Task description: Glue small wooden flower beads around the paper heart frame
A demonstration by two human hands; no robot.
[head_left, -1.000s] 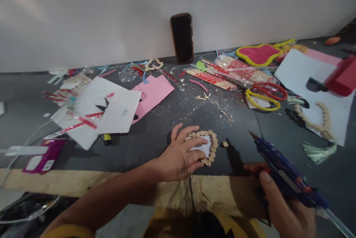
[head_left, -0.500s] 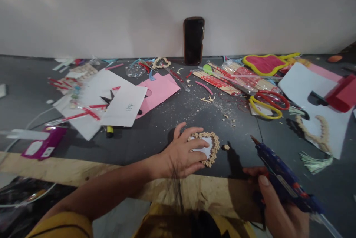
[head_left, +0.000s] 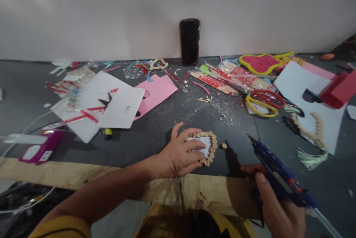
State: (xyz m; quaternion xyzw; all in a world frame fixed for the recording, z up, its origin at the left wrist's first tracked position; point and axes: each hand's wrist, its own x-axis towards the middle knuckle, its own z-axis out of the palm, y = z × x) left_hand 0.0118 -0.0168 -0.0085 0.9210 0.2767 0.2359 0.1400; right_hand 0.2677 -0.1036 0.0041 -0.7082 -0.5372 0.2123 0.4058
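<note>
My left hand (head_left: 178, 154) lies over the left side of a heart-shaped piece edged with small pale wooden bits (head_left: 213, 145), its fingers spread across the white middle. Part of that edging is hidden beneath the fingers. To the right, my right hand (head_left: 278, 208) is wrapped round a dark blue glue gun (head_left: 278, 175), with a clear glue stick (head_left: 325, 223) jutting from its back end. The nozzle points up and left, apart from the heart piece. Between the piece and the gun, a small cluster of pale bits (head_left: 224, 146) sits on the dark table.
A phone (head_left: 190, 41) leans upright against the wall. Scissors with red and yellow handles (head_left: 263, 109), wrapped chopsticks (head_left: 214, 82) and a red object (head_left: 338, 89) are to the right. White paper (head_left: 122, 108), pink paper (head_left: 158, 93) and a purple box (head_left: 43, 149) are to the left.
The whole view has shifted slightly, so things appear a little further left. Both hands keep nearly the same pose over the table.
</note>
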